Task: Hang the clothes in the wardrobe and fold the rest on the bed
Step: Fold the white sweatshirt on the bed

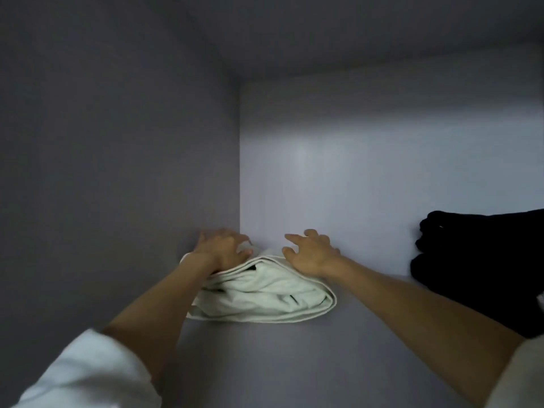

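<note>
The folded white garment (265,293) lies on the wardrobe shelf (294,363), far left corner. Left hand (222,248) and right hand (309,254) rest on its far edge, fingers spread, gripping nothing. Soft, light and floppy, it likely handles best supported under the folds.

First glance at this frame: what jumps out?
Two bare arms reach into a grey wardrobe shelf, left hand and right hand resting with spread fingers on the far edge of a folded white garment in the back left corner. A stack of folded black clothes sits at the right edge.
</note>
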The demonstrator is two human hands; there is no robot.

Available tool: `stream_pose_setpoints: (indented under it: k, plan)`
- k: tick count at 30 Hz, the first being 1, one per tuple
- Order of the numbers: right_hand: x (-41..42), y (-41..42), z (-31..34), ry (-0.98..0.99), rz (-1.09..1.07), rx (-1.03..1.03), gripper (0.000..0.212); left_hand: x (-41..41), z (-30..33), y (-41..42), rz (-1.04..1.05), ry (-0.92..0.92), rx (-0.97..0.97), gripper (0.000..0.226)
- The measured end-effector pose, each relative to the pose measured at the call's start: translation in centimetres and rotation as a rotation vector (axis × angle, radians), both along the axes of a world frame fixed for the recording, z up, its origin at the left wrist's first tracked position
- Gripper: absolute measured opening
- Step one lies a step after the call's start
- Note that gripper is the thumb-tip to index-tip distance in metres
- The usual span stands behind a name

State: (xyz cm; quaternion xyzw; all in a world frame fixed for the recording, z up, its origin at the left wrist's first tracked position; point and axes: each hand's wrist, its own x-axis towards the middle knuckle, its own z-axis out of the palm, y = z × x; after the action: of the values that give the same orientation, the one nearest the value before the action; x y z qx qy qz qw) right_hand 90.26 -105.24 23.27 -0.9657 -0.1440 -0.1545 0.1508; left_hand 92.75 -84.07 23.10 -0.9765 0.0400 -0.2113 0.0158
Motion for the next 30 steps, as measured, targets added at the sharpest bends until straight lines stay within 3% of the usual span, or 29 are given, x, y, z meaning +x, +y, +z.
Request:
stream_pose_setpoints:
  k: [4,9,13,15,20,24,27,30]
  plan:
    - [0.2,0.2,-2.2,0.135,0.186,-0.203,0.049,0.7,-2.9,1.1,0.036,0.298,-0.067,0.060]
    - [-1.6,-1.1,-3.5,0.210,0.131,-0.294,0.052,-0.4,-4.3,1.1,0.095,0.345,-0.195,0.075]
    - [-4.3,-1.6,-3.0,0.262,0.024,-0.313,0.056,-2.6,-3.7,0.8,0.102,0.398,-0.254,0.074]
    - [-5.5,-1.4,-2.1,0.213,-0.043,-0.389,0.057,-4.2,-3.0,0.4,0.099,0.329,-0.169,0.069]
    - [-8.6,0.0,-0.9,-0.101,-0.051,-0.492,0.055,-8.6,-1.5,-0.2,0.103,-0.096,0.090,0.058]
    - [-11.7,1.5,-1.0,-0.288,-0.013,-0.345,0.053,-13.3,-1.2,-0.1,0.128,-0.327,0.157,0.059]
    - [-14.8,1.9,-1.0,-0.404,0.036,-0.263,0.046,-17.4,-1.4,-0.2,0.138,-0.380,0.187,0.059]
    - [-18.5,2.3,-1.5,-0.524,0.152,-0.009,0.035,-22.6,-2.2,-0.1,0.156,-0.415,0.089,0.058]
